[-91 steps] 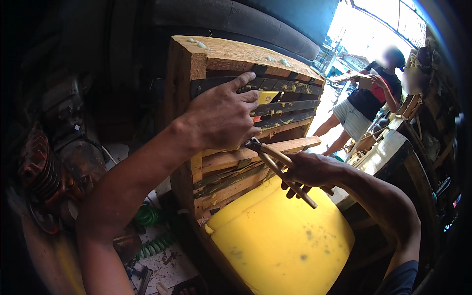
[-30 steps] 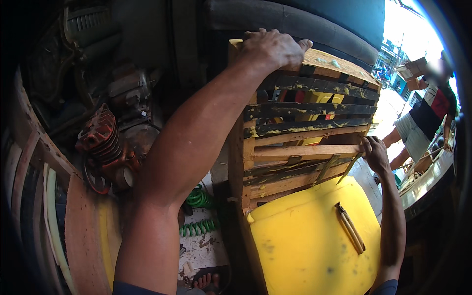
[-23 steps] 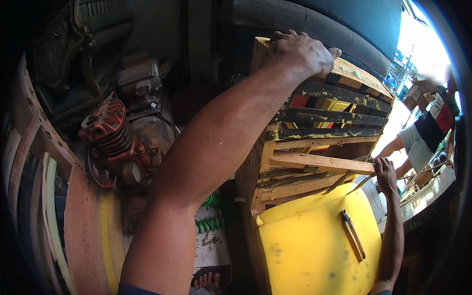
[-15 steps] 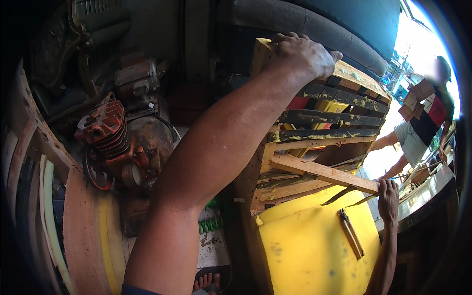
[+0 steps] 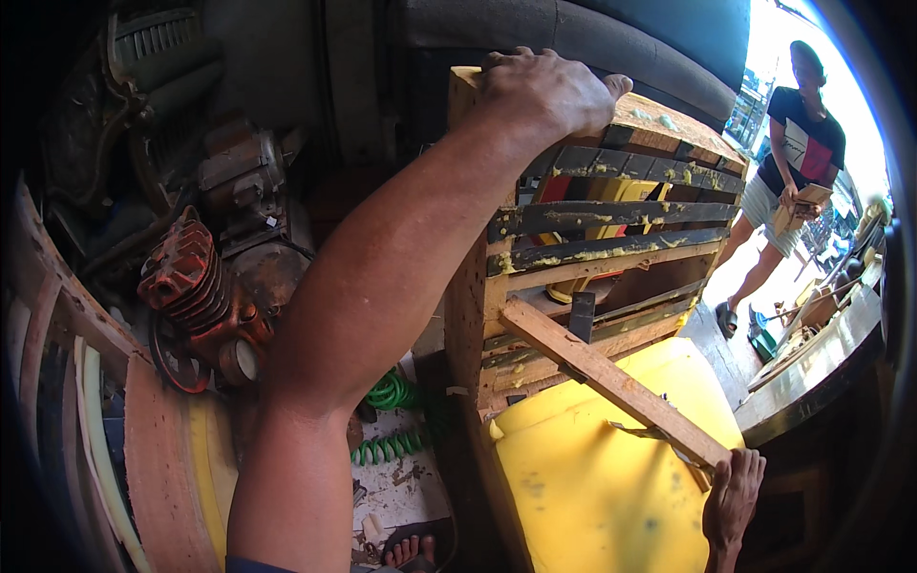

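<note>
My left hand is closed over the top corner of a wooden chair frame. Black webbing straps with yellow foam scraps run across that frame. My right hand grips the near end of a loose-angled wooden bar. The bar's far end meets the frame's left side, and torn strap pieces hang from it. Below the bar is a yellow foam-covered seat. A tool's handle tip seems to show beneath the bar near my right hand; the remainder is hidden.
A rusty orange compressor stands at left, beside curved wooden pieces. A green coiled hose lies on the floor by my foot. At right a person stands holding wood pieces. A dark padded seat is behind the frame.
My right hand has pulled the bar's near end down toward me, steepening its slant across the yellow seat. The pliers on the seat are now mostly covered. The other person has straightened up.
</note>
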A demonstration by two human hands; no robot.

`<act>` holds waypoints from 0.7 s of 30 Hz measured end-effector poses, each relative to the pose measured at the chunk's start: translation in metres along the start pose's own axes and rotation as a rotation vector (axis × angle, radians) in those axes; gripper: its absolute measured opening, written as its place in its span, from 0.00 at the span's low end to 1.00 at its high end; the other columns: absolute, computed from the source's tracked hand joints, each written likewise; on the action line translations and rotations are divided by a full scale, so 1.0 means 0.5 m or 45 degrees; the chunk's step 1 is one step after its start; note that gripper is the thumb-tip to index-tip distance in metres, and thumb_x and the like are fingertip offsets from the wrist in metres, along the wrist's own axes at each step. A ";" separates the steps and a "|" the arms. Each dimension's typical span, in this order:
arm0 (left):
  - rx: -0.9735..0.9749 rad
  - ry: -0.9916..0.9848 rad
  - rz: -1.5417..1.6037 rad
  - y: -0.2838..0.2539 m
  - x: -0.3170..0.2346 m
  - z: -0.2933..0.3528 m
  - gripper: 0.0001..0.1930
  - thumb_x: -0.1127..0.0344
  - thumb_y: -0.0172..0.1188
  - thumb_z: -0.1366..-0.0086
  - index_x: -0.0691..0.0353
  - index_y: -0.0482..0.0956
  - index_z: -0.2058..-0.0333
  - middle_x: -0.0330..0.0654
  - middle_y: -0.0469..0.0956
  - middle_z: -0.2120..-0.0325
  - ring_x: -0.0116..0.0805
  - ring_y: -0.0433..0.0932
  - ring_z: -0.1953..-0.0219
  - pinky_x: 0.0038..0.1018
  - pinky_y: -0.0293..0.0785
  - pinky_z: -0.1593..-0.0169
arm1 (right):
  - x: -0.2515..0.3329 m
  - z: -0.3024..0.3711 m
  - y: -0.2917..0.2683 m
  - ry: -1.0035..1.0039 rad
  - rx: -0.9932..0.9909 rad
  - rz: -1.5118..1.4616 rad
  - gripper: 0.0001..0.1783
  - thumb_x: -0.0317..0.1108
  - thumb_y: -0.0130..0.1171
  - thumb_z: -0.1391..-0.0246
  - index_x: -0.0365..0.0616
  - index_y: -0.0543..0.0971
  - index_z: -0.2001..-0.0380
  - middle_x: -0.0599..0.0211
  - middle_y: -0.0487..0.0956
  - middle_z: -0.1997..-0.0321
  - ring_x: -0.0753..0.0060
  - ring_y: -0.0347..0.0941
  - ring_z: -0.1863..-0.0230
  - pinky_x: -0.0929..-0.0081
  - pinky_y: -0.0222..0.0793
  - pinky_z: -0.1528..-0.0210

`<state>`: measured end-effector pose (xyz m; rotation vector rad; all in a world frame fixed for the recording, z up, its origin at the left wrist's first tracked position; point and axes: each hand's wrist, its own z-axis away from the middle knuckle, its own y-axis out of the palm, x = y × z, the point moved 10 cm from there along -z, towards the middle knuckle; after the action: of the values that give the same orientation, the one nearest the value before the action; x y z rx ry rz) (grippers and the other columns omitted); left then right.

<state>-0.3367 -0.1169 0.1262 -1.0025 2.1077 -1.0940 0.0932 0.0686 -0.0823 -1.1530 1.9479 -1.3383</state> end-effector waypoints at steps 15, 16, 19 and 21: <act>-0.110 0.111 -0.001 0.016 -0.001 -0.016 0.39 0.32 0.31 0.24 0.55 0.88 0.52 0.52 0.85 0.57 0.48 0.84 0.49 0.56 0.73 0.38 | 0.170 0.202 -0.076 -0.070 0.656 -0.326 0.20 0.38 0.72 0.46 0.40 0.70 0.71 0.54 0.69 0.74 0.50 0.67 0.73 0.56 0.65 0.70; -0.130 0.115 -0.003 0.015 -0.001 -0.017 0.39 0.32 0.31 0.24 0.54 0.88 0.53 0.52 0.85 0.59 0.46 0.84 0.50 0.55 0.73 0.39 | 0.203 0.228 -0.070 0.022 0.823 -0.458 0.19 0.37 0.71 0.45 0.40 0.70 0.71 0.54 0.69 0.75 0.54 0.67 0.74 0.58 0.65 0.71; -0.084 0.084 0.000 0.019 0.007 -0.019 0.39 0.33 0.30 0.24 0.52 0.89 0.55 0.51 0.85 0.59 0.44 0.84 0.51 0.57 0.74 0.39 | 0.308 0.284 -0.047 0.287 1.071 -1.110 0.18 0.37 0.70 0.46 0.38 0.71 0.72 0.54 0.71 0.77 0.62 0.68 0.75 0.62 0.65 0.72; -0.044 0.097 -0.005 0.018 0.006 -0.017 0.38 0.33 0.30 0.24 0.52 0.88 0.54 0.50 0.85 0.57 0.45 0.84 0.50 0.56 0.73 0.39 | 0.276 0.292 -0.051 0.364 1.125 -0.881 0.18 0.36 0.70 0.46 0.38 0.71 0.71 0.54 0.71 0.77 0.63 0.68 0.76 0.63 0.65 0.72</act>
<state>-0.3478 -0.1122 0.1223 -0.9958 2.1930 -1.1169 0.1460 -0.1252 -0.1078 -1.2109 0.8411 -2.4722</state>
